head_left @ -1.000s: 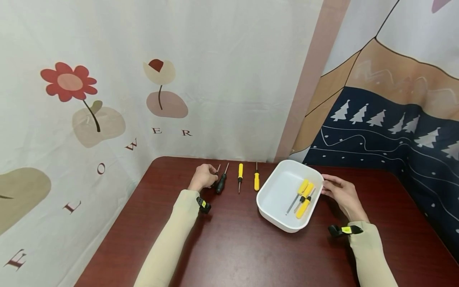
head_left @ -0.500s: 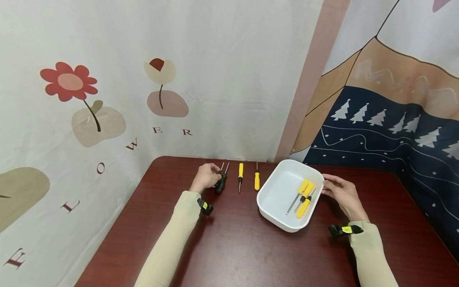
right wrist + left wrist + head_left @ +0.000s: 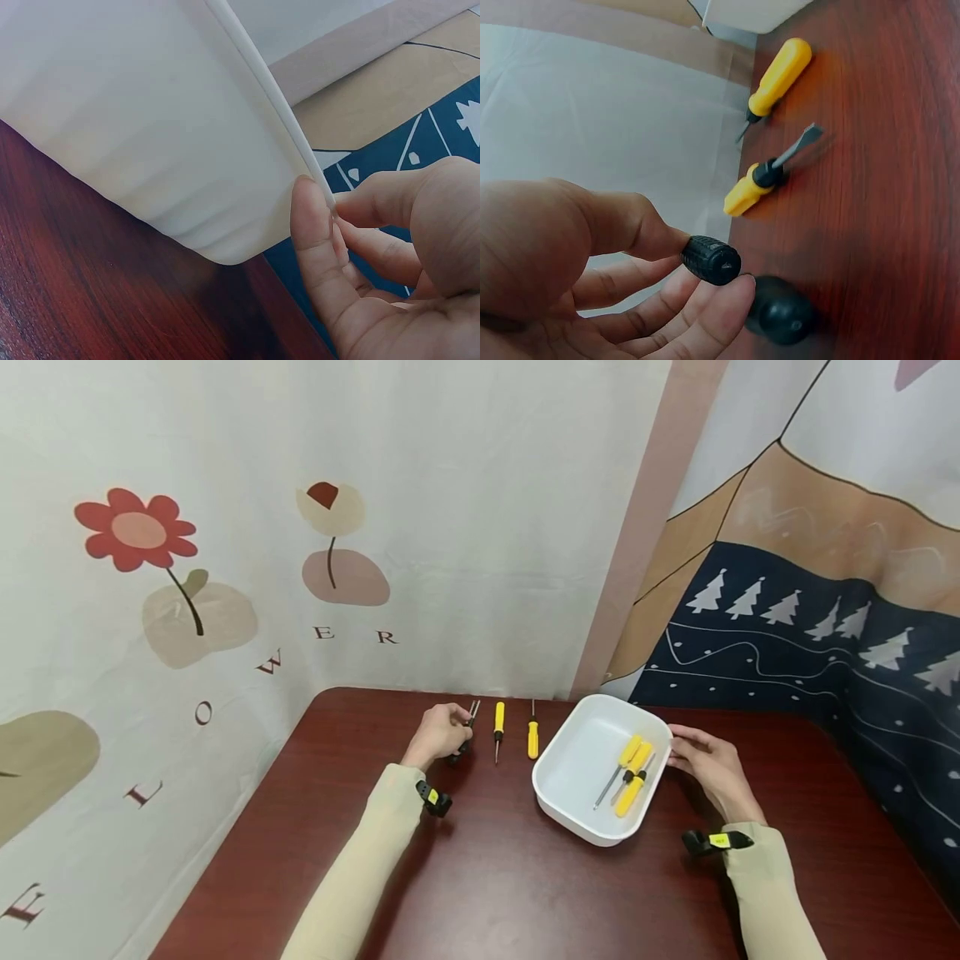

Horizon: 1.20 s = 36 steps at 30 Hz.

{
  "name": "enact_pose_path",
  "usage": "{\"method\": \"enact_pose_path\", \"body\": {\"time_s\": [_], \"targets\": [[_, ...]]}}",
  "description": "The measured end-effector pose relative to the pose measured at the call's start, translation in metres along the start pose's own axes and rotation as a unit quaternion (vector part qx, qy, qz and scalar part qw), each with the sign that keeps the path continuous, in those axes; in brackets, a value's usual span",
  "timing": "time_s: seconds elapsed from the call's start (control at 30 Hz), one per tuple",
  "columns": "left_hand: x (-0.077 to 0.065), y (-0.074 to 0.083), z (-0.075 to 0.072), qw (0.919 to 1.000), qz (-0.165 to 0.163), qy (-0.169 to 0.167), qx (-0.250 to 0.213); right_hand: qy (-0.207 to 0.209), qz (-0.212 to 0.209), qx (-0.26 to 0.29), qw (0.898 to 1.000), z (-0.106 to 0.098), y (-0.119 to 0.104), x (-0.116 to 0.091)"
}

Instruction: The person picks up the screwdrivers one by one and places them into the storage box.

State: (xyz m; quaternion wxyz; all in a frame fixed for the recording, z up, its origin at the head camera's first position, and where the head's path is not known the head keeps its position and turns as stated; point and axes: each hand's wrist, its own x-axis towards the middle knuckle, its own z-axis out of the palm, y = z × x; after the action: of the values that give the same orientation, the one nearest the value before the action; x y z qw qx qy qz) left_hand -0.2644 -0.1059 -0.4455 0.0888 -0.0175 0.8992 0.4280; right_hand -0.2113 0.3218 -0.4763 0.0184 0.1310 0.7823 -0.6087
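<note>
My left hand (image 3: 438, 732) pinches a small black screwdriver (image 3: 711, 260) by its handle, between thumb and fingers, at the back of the table. Right beside it on the table lies a second black-handled screwdriver (image 3: 780, 309), mostly covered by the hand in the head view. Two yellow screwdrivers (image 3: 499, 718) lie to the right, one pointing toward me and the other yellow screwdriver (image 3: 533, 739) pointing away. With thumb and fingers, my right hand (image 3: 712, 768) grips the rim of a white plastic basin (image 3: 573, 768). Inside the basin are three yellow-handled screwdrivers (image 3: 633, 792), lying together at its right side.
The dark red-brown table (image 3: 480, 877) ends at the back against a printed curtain (image 3: 480, 568). A black camera (image 3: 433, 797) is strapped to the left wrist, and another wrist camera (image 3: 701, 842) sits on the right.
My left hand has moved slightly right with the black screwdriver, bringing it over the second black one. The right hand keeps its grip on the basin, which stays in place.
</note>
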Motion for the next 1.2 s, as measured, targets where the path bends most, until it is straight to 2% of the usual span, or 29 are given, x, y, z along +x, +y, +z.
{"method": "enact_pose_path", "body": {"time_s": [0.33, 0.77, 1.03, 1.2], "targets": [[-0.004, 0.009, 0.009, 0.9996, 0.015, -0.014, -0.018, 0.001, 0.001, -0.002, 1.0, 0.002, -0.001, 0.0], [-0.008, 0.028, 0.027, 0.9968, 0.042, -0.051, -0.046, 0.002, -0.007, -0.006, 1.0, 0.002, 0.002, 0.0], [-0.01, 0.039, 0.034, 0.9946, 0.071, -0.065, -0.04, 0.002, -0.009, -0.008, 1.0, 0.002, 0.003, 0.0], [-0.014, 0.047, 0.037, 0.9938, 0.073, -0.076, -0.035, 0.001, -0.008, -0.007, 1.0, 0.002, 0.003, 0.001]]}}
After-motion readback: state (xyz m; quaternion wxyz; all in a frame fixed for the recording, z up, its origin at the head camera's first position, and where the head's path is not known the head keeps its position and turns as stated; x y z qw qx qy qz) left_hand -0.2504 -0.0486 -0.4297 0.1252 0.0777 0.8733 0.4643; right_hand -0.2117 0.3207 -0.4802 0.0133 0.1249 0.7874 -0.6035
